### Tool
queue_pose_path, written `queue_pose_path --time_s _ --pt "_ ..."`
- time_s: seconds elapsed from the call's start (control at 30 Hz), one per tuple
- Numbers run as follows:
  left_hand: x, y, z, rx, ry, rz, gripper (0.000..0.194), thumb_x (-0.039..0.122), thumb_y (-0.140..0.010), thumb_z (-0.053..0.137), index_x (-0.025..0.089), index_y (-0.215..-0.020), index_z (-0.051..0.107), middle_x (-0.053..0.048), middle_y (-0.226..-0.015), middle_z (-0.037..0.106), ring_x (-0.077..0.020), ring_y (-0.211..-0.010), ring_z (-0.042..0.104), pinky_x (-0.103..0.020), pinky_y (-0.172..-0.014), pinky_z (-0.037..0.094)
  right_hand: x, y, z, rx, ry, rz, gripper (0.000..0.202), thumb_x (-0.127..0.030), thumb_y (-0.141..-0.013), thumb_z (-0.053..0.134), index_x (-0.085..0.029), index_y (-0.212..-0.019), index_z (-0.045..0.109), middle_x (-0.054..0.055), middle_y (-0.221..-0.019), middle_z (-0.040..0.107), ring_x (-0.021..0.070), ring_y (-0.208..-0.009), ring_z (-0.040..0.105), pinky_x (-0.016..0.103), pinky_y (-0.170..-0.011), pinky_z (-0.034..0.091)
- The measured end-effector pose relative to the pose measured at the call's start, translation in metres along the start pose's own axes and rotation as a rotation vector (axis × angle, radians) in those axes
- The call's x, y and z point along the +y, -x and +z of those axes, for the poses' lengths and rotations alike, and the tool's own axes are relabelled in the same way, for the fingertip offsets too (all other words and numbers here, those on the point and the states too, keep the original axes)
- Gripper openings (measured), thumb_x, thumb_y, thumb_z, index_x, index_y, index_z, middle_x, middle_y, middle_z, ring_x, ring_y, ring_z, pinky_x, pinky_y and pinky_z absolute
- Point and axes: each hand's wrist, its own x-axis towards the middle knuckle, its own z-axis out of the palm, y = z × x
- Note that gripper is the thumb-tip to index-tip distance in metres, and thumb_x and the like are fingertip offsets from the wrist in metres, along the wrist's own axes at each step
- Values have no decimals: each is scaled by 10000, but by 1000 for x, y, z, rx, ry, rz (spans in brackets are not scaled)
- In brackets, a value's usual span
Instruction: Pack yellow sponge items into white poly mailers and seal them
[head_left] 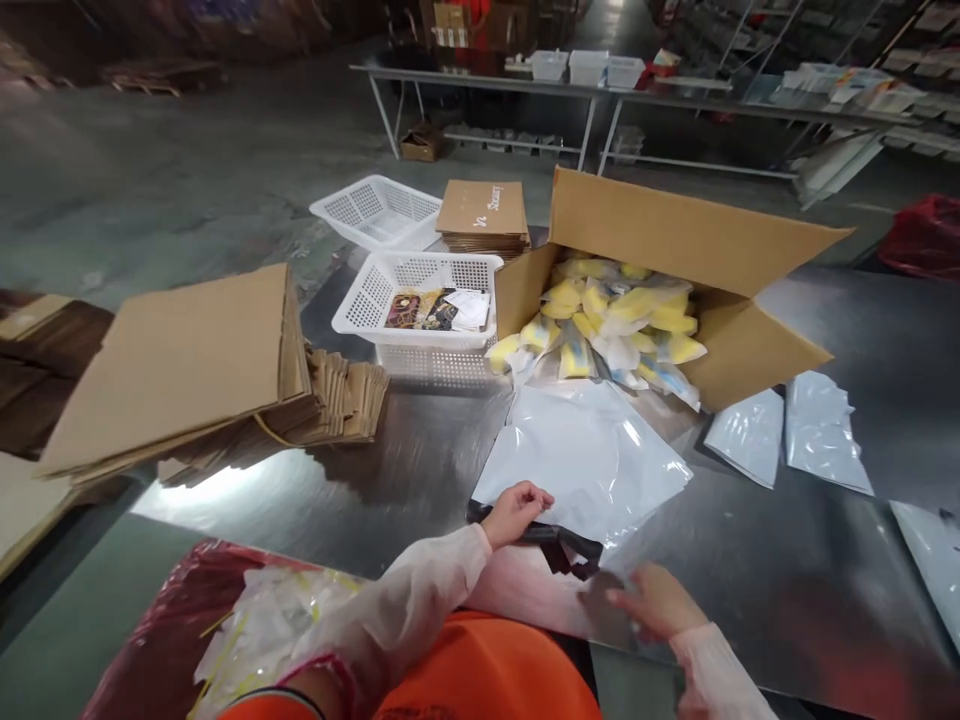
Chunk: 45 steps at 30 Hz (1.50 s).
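A stack of white plastic mailing bags (585, 450) lies on the metal table in front of me, with a black strip (574, 545) along its near edge. Over that edge rests my left hand (516, 513), its fingers curled together; anything held between them is too small to make out. My right hand (660, 600) is apart from the bags, near the table's front edge, and motion blurs its fingers. Just beyond the bags, yellow items in clear wrappers (600, 310) spill from an open cardboard box (660, 215) tipped toward me.
Flattened cardboard boxes (187, 360) are piled at left, beside a white perforated basket (420, 340) holding printed packets. Brown cartons (480, 210) are stacked behind. Folded white bags (750, 435) lie at right. A red plastic bag (157, 640) with clear scraps is at lower left.
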Motion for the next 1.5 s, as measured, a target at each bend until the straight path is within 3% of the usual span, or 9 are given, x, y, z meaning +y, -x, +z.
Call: queue_pose_path --time_s 0.13,0.23,0.43,0.53,0.67,0.8,1.2,1.4,1.5 --pt "2 2 10 -37 155 -4 342 416 -690 723 163 -710 494 -104 -923 703 -194 -890 643 -379 -908 444 2 -35 4 646 308 -328 301 -175 -799 515 -193 -1054 675 138 -1052 664 250 -982 612 365 -808 459" --pt "12 4 3 -1 251 -41 323 393 -695 707 176 -709 469 -51 -762 682 -185 -835 642 -384 -887 452 -7 -73 2 659 388 -758 340 -123 -824 484 -247 -1077 674 77 -1143 657 231 -1133 544 415 -952 408" --pt "67 53 -176 806 0 89 324 420 -707 588 214 -650 344 95 -496 290 -78 -435 333 -235 -505 365 15 -104 7 444 135 -932 345 -193 -897 372 -228 -975 707 69 -1105 691 199 -1207 536 420 -1006 461" --pt "77 71 -238 1134 -716 210 319 417 -683 617 191 -890 531 23 -650 517 -154 -631 509 -297 -660 438 33 -100 15 462 -47 -862 325 -251 -871 417 -187 -1037 689 113 -1166 663 224 -1175 569 421 -995 480" --pt "44 33 -179 189 -1475 290 459 308 -787 572 244 -1241 561 -88 -1262 586 -259 -1117 519 -381 -957 373 42 -96 24 482 -223 -762 364 -336 -777 527 -161 -1057 680 154 -1209 633 284 -1136 594 447 -997 467" --pt "9 -25 -104 -326 -1327 374 406 217 -852 517 349 -1224 611 -45 -1295 591 -251 -1136 492 -390 -979 339 44 -96 16 434 -266 -737 375 -348 -735 556 -167 -1032 698 145 -1166 659 285 -1102 615 442 -978 476" --pt "4 -86 -66 366 -921 -133 355 487 -765 632 146 -678 683 -54 -661 619 -202 -687 579 -289 -641 394 19 -125 1 686 -209 -152 506 -590 -816 392 -246 -445 410 -12 -396 405 158 -443 441 294 -492 354" --pt "19 -84 -38 625 -1213 113 567 531 -808 565 128 -1206 590 -157 -1081 624 -305 -1027 528 -401 -880 399 8 -110 -4 985 39 -73 635 -560 -770 527 -85 -1191 555 194 -997 635 297 -890 598 407 -755 451" --pt "25 -92 -11 327 -1429 341 629 527 -835 532 220 -1380 468 -144 -1444 407 -362 -1205 416 -463 -958 331 -5 -109 -9 1052 284 -142 735 -529 -843 485 -74 -1406 355 264 -1379 423 394 -1278 370 566 -997 287"
